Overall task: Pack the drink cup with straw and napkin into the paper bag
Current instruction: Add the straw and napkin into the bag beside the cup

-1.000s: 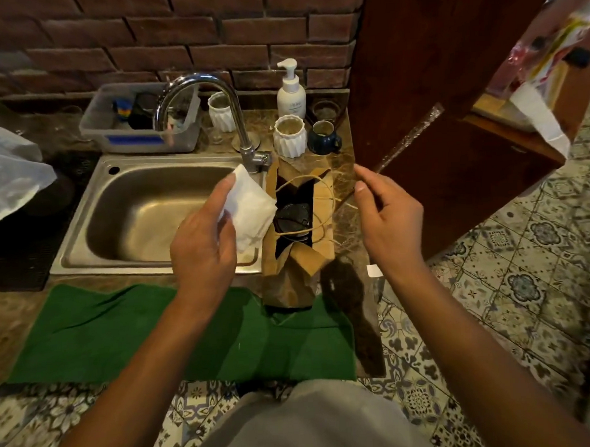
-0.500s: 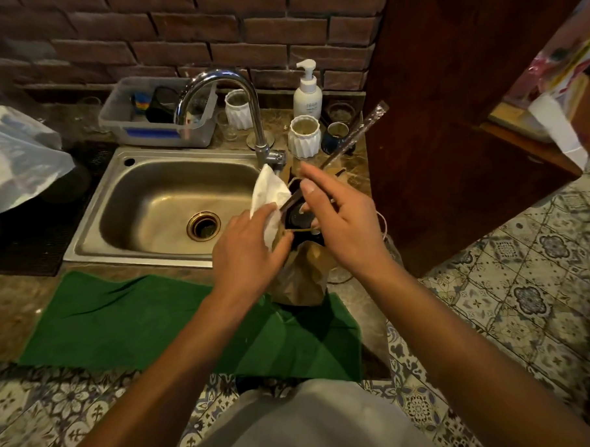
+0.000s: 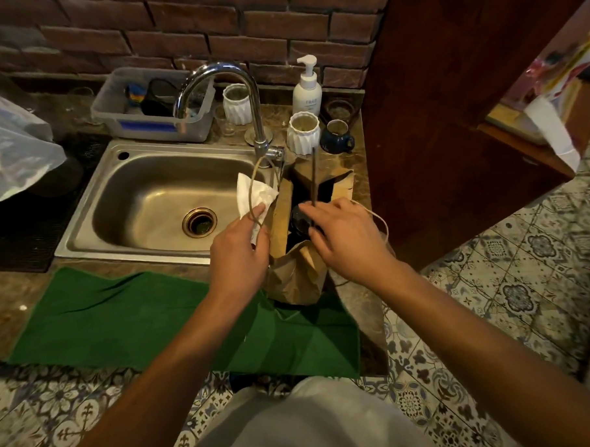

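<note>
L hand: pinches napkin at paper bag rim.
R hand: grips straw upright over cup.

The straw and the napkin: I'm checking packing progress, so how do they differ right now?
The straw is thin, dark and upright, its lower end going down into the open paper bag beside the cup; the napkin is white, crumpled and outside the bag, over the sink edge. The right hand holds the straw; the left hand holds the napkin. Both are held, neither released.
</note>
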### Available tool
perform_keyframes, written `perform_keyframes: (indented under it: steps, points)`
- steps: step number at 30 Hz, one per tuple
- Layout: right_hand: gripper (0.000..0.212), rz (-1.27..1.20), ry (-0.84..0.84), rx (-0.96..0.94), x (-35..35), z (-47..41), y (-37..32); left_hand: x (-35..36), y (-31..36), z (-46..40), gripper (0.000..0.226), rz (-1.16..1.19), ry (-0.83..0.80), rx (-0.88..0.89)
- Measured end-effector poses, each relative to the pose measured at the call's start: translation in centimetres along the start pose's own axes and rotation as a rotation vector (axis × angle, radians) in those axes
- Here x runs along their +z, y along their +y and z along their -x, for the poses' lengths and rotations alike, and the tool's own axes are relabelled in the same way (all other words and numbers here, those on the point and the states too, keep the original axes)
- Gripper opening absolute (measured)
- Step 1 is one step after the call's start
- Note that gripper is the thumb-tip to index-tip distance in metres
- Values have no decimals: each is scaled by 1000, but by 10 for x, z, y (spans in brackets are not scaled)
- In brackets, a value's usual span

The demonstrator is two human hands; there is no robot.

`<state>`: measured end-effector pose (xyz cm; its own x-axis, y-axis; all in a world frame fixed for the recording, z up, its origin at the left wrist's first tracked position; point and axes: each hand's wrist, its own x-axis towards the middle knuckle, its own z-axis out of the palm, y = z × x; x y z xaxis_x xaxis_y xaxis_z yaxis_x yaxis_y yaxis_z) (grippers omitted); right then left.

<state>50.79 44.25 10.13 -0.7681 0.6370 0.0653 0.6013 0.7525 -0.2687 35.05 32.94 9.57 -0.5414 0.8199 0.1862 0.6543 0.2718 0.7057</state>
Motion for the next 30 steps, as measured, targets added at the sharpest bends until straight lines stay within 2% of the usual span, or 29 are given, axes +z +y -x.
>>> perform_keyframes:
  steps: [5, 8, 14, 17, 20, 23, 24, 30]
  points:
    - [44, 57, -72, -65, 2, -1, 2, -4, -7, 0, 40, 21, 1, -14]
    - [31, -35, -20, -75, -1, -4, 4, -3, -9, 0, 39, 21, -22, 9]
    - [26, -177, 65, 104, 6, -8, -3, -3, -9, 0, 38, 13, -46, 36]
    - [34, -346, 41, 244, 10, -12, -3, -6, -12, 0, 38, 20, -49, 38]
    - [52, -460, 52, 328, 9, -14, -3, -8, -14, -1, 37, 25, -52, 38]
    - [21, -328, 114, 313, 9, -17, -4, -8, -14, -1, 38, 34, -57, 35]
    - [18, -309, 110, 303, 10, -18, -4, -8, -14, -1, 39, 33, -56, 32]
    - [30, -263, 20, 280, 12, -23, -6, -4, -12, -2, 40, 18, -57, 54]
